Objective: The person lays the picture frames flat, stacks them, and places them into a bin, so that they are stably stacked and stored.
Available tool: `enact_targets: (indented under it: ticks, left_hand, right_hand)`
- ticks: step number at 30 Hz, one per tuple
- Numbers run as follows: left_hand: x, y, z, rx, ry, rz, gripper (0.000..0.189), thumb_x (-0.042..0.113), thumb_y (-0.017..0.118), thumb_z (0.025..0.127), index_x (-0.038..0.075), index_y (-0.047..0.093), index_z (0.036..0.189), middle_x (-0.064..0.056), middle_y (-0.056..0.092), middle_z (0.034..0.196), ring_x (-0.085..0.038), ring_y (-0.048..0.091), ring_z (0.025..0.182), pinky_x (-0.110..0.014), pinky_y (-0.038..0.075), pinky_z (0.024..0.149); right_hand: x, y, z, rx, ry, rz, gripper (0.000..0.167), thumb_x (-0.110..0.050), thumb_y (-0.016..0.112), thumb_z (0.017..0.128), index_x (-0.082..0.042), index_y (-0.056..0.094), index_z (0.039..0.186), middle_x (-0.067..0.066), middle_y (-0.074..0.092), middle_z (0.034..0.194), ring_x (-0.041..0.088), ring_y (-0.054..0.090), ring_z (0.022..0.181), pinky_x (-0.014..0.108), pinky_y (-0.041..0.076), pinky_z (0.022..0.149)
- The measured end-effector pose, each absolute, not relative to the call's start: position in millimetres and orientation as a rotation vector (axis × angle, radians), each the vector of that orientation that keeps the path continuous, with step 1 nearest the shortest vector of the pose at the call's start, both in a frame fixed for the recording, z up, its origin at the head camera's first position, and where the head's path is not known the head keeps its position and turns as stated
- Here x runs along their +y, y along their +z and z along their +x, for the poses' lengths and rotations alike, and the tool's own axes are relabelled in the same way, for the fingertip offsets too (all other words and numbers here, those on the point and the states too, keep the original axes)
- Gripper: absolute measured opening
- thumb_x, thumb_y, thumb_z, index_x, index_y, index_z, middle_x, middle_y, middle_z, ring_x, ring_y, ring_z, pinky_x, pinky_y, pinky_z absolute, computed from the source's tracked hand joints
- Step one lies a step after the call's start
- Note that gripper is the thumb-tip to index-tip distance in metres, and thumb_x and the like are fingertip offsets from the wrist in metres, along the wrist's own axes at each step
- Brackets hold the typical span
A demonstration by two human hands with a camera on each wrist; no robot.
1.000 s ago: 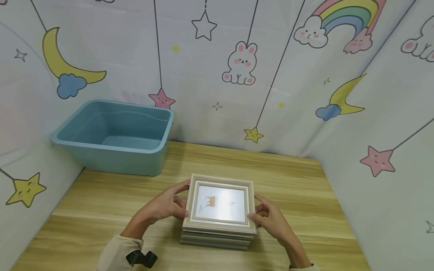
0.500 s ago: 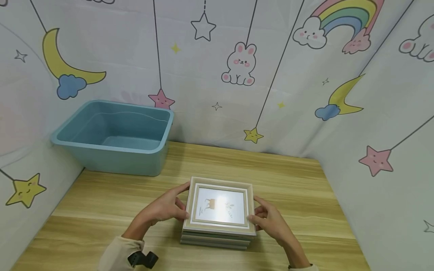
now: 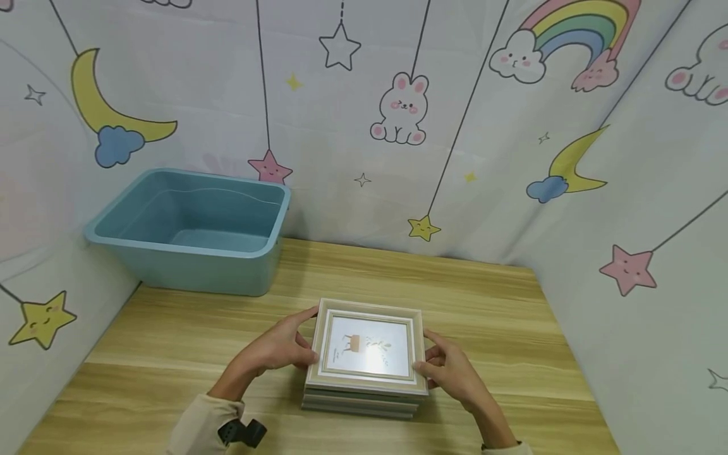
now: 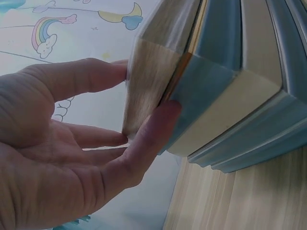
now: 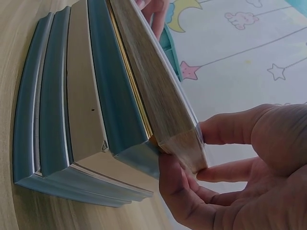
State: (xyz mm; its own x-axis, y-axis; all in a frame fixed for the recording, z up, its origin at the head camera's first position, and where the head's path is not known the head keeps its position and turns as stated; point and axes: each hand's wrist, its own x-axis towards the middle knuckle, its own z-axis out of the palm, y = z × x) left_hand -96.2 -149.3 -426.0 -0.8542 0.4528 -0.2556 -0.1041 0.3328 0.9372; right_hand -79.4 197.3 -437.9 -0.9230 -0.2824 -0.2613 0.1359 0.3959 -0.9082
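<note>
A stack of picture frames (image 3: 358, 404) lies on the wooden table, with blue and cream edges in the wrist views. Its topmost picture frame (image 3: 366, 383) has a beige wood-grain border and a print of an orange-brown planter under glass with a bright glare. My left hand (image 3: 284, 344) grips that frame's left side, and my right hand (image 3: 452, 370) grips its right side. Seen from the left wrist, one fingertip (image 4: 168, 112) reaches the seam below the top frame's edge. From the right wrist, fingers (image 5: 175, 179) curl at the corner of the top frame (image 5: 158, 81).
At the back left of the table (image 3: 483, 303) stands a blue plastic tub (image 3: 188, 268) with nothing inside it. White cloth (image 3: 341, 139) printed with moons, stars and rabbits walls the table's back and sides. A dark strap (image 3: 241, 433) circles my left sleeve.
The topmost picture frame's far edge has come down slightly, and the glare on its glass has slid left and nearer. Both hands keep hold of its sides.
</note>
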Motion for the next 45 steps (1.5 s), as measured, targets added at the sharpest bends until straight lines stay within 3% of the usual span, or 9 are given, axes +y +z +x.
enact_targets:
  ticks: [6, 10, 13, 16, 20, 25, 40, 45]
  left_hand:
    - [-149.2, -428.0, -95.4, 2.104, 1.582, 0.284, 0.094, -0.004, 0.072, 0.081, -0.007, 0.015, 0.156, -0.021, 0.073, 0.094, -0.027, 0.073, 0.077, -0.047, 0.062, 0.067]
    - [-148.7, -428.6, -94.0, 2.103, 1.600, 0.267, 0.093, -0.003, 0.072, 0.082, -0.007, 0.016, 0.156, -0.028, 0.065, 0.116, -0.025, 0.072, 0.080, -0.048, 0.062, 0.066]
    - [-149.0, -429.0, -92.9, 2.105, 1.610, 0.261, 0.093, -0.003, 0.072, 0.082, -0.006, 0.017, 0.157, -0.033, 0.052, 0.136, -0.023, 0.071, 0.081, -0.047, 0.061, 0.065]
    - [-149.8, -429.4, -92.3, 2.111, 1.615, 0.266, 0.092, -0.002, 0.072, 0.082, -0.004, 0.018, 0.157, -0.034, 0.038, 0.149, -0.022, 0.070, 0.081, -0.045, 0.061, 0.065]
    - [-150.8, -430.1, -91.9, 2.119, 1.618, 0.269, 0.092, -0.001, 0.072, 0.083, -0.003, 0.019, 0.157, -0.034, 0.034, 0.151, -0.021, 0.068, 0.081, -0.045, 0.061, 0.065]
    - [-150.4, -432.2, -91.8, 2.109, 1.634, 0.266, 0.092, -0.001, 0.072, 0.083, -0.002, 0.019, 0.158, -0.034, 0.033, 0.151, -0.021, 0.068, 0.083, -0.046, 0.061, 0.066]
    - [-150.4, -432.6, -91.5, 2.127, 1.616, 0.245, 0.090, 0.000, 0.073, 0.083, -0.001, 0.022, 0.157, -0.035, 0.033, 0.151, -0.021, 0.067, 0.087, -0.045, 0.061, 0.068]
    - [-158.6, -432.2, -90.9, 2.164, 1.557, 0.288, 0.084, 0.009, 0.074, 0.087, -0.004, 0.027, 0.155, -0.036, 0.039, 0.148, -0.026, 0.069, 0.096, -0.043, 0.060, 0.071]
  right_hand:
    - [195.6, -440.4, -78.7, 2.327, -1.510, -0.085, 0.074, -0.010, 0.072, 0.091, 0.002, 0.033, 0.152, 0.024, 0.052, 0.116, 0.023, 0.061, 0.085, 0.033, 0.060, 0.065]
    - [190.1, -443.3, -76.2, 2.546, -1.427, -0.116, 0.069, -0.019, 0.069, 0.094, -0.004, 0.037, 0.153, 0.024, 0.055, 0.130, 0.035, 0.062, 0.108, 0.045, 0.061, 0.079]
    - [181.9, -446.3, -73.1, 2.859, -1.280, -0.318, 0.061, -0.023, 0.063, 0.099, -0.004, 0.040, 0.151, 0.026, 0.051, 0.143, 0.045, 0.052, 0.129, 0.058, 0.051, 0.098]
    - [170.8, -449.0, -70.8, 3.123, -1.070, -0.637, 0.055, -0.020, 0.059, 0.100, -0.003, 0.043, 0.150, 0.028, 0.040, 0.153, 0.049, 0.038, 0.141, 0.066, 0.039, 0.107]
    - [154.3, -451.5, -70.4, 3.210, -0.762, -1.000, 0.053, -0.023, 0.055, 0.102, -0.012, 0.043, 0.152, 0.024, 0.032, 0.160, 0.044, 0.029, 0.148, 0.065, 0.032, 0.112]
    - [140.2, -458.1, -73.0, 3.150, -0.488, -1.196, 0.049, -0.033, 0.045, 0.106, -0.018, 0.043, 0.153, 0.019, 0.033, 0.161, 0.039, 0.028, 0.150, 0.061, 0.030, 0.116]
    - [135.0, -466.7, -71.2, 3.125, -0.135, -1.163, 0.047, -0.041, 0.037, 0.107, -0.026, 0.048, 0.149, 0.008, 0.042, 0.158, 0.032, 0.039, 0.146, 0.064, 0.029, 0.116]
    - [133.7, -467.5, -70.9, 3.129, -0.152, -1.167, 0.046, -0.041, 0.038, 0.106, -0.026, 0.049, 0.149, 0.009, 0.043, 0.157, 0.032, 0.040, 0.146, 0.064, 0.030, 0.115]
